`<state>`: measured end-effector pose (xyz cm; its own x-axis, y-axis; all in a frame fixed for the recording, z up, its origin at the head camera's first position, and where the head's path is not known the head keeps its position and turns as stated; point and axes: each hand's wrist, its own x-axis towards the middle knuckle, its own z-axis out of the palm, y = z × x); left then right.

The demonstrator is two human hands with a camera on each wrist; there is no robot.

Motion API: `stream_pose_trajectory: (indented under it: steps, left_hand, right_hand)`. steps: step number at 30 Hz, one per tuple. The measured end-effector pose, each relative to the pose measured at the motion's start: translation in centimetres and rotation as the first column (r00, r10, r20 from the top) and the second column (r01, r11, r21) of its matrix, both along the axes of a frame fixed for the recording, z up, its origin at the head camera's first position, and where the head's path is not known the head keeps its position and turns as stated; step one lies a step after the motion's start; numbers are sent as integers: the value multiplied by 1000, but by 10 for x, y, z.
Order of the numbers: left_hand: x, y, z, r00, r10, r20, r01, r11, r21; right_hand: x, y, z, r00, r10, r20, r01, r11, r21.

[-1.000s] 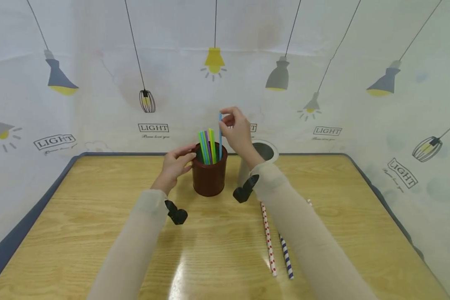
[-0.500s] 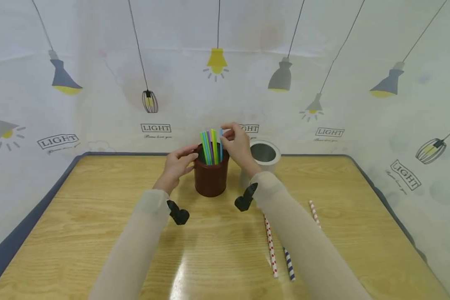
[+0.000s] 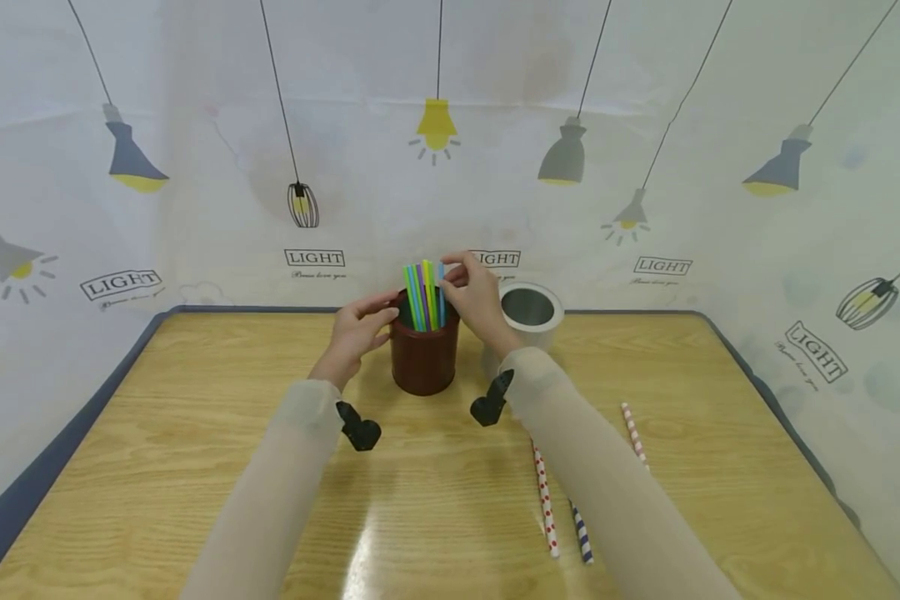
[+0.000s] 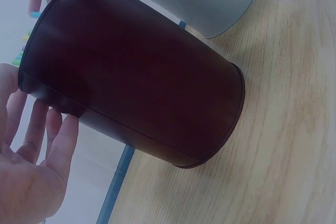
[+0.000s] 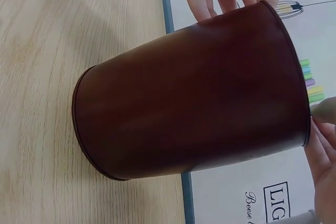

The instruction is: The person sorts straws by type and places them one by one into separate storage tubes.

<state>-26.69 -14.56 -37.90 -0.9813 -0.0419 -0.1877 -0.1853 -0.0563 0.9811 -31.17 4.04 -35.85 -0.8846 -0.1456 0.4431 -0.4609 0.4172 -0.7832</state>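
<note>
The backdrop [image 3: 375, 179] is lamp-printed; a white cup [image 3: 542, 336] is set near the table's [image 3: 195, 400] back edge, patterned straws [image 3: 545, 504] nearer its front.

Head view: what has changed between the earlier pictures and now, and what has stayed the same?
The right hand, still pinching the slim light-blue straw near its top, has come down, lowering it deeper into the dark-red cylindrical cup. Nothing was let go. The left hand stays at that cup's rim, and the white cylindrical cup stands where it was.
</note>
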Motion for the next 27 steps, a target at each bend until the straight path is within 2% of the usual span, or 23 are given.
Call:
stream_pose_trajectory:
  steps: [10,16,23,27]
  left_hand:
    - [-3,2,0,1000,-16,10,16,1000,12]
    - [-3,0,0,1000,-4,5,4,1000,15]
    - [1,-4,-2,999,-19,-35,20,1000,10]
    - [5,-10,4,996,-53,-72,51,998,-29]
  right_hand:
    - [0,1,5,999,12,32,-12,1000,26]
    - [1,3,9,999,43,29,-43,999,26]
    - [5,10,14,991,96,95,-98,995,11]
    - [11,21,20,978,149,145,-152,988,15]
